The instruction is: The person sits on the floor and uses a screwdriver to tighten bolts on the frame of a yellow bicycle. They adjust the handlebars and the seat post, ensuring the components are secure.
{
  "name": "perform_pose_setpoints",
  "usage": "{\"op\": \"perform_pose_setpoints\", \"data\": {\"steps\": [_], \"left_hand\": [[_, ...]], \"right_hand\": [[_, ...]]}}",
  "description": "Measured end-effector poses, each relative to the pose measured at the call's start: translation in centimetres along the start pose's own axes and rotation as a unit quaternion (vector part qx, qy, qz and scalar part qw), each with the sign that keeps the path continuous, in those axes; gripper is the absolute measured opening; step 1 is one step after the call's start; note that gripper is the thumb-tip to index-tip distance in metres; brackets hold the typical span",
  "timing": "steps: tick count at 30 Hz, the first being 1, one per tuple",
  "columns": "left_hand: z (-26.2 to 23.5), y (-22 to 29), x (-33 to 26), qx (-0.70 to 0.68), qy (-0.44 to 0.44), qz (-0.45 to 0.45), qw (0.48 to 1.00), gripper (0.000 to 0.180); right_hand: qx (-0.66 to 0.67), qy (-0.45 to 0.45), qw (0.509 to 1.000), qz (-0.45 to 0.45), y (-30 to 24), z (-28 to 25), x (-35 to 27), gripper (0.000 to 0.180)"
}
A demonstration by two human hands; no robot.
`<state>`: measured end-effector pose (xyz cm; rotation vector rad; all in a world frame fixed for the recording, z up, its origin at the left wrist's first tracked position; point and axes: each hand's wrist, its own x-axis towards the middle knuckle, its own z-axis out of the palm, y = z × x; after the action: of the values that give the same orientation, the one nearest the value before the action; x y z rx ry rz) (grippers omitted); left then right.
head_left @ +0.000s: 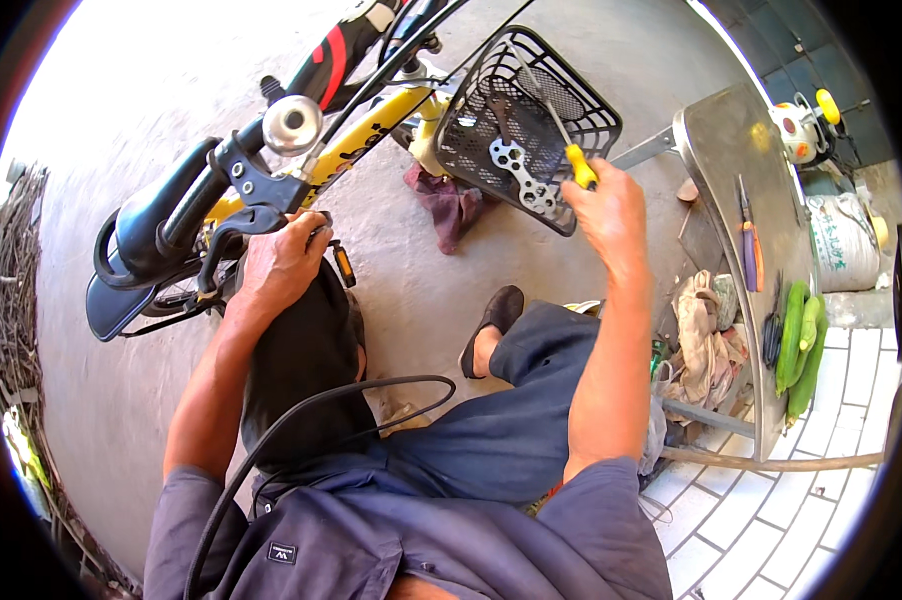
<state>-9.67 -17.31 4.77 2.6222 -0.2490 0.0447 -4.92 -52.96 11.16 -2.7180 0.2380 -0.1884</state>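
Note:
My right hand (611, 215) is closed around the yellow handle of a screwdriver (578, 163), whose long metal shaft points up over the black bicycle basket (591, 85). A silver multi-hole wrench (521, 172) and a dark wrench (501, 112) lie in that basket. My left hand (283, 262) is closed at the black brake lever (236, 228), beside the bicycle handlebar (193, 205). Its fingertips pinch a small dark part that I cannot make out. Above this hand sits a round silver bell (293, 125), next to the bicycle's yellow frame (346, 150).
At the right stands a metal bench (716, 130) bearing orange-and-purple pliers (749, 245) and several long green vegetables (799, 345). Crumpled cloths (706, 325) are bundled below it. A dark red rag (446, 205) lies under the basket. A black cable (301, 408) loops across my lap.

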Motion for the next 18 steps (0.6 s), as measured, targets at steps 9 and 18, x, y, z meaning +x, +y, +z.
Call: {"op": "perform_pose_setpoints", "data": {"steps": [9,18], "left_hand": [[0.1,-0.1,-0.3,0.013,0.005,0.009,1.0,0.018],[0.3,-0.1,-0.8,0.052,0.027,0.034,0.998,0.02]], "right_hand": [[0.027,-0.002,1.0,-0.001,1.0,-0.2,-0.9,0.035],[0.195,-0.008,0.98,-0.041,0.6,-1.8,-1.8,0.031]]}}
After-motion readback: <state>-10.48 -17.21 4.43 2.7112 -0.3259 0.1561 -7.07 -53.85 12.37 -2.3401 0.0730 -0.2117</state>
